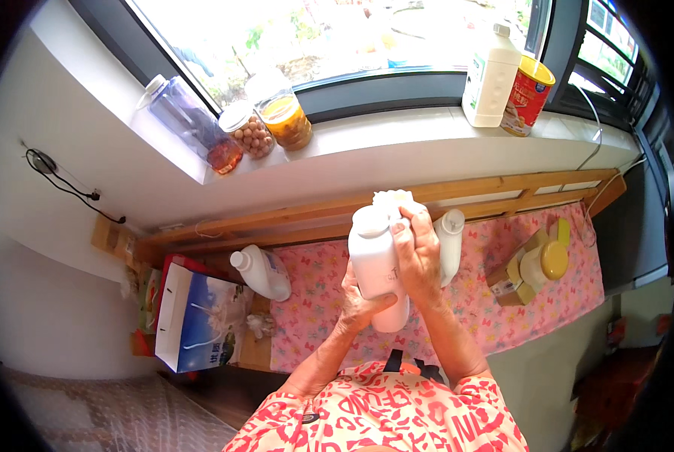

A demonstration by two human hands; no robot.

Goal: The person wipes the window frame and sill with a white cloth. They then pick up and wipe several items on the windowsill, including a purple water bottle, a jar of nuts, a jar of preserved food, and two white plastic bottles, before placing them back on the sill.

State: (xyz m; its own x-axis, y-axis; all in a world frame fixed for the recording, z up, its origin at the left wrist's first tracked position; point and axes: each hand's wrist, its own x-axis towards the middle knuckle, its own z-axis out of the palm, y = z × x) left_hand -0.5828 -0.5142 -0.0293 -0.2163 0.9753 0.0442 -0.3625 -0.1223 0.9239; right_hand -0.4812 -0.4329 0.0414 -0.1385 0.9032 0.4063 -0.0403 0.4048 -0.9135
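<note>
left hand (361, 300) wraps the lower back of the tall white plastic bottle (375, 265), fingers curled | bottle upright, long axis vertical, held in the air over the pink patterned cloth (318, 301) | right hand (420, 256) clasps its upper side, fingertips by the white crumpled wad (392, 201) at the mouth

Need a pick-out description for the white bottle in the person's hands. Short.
Start at the pink patterned cloth on the low wooden bench under the window. Above its middle, the left hand and right hand hold up a white plastic bottle. Unlike the white bottles lying on the cloth to either side, it is lifted and gripped by both hands.
</note>
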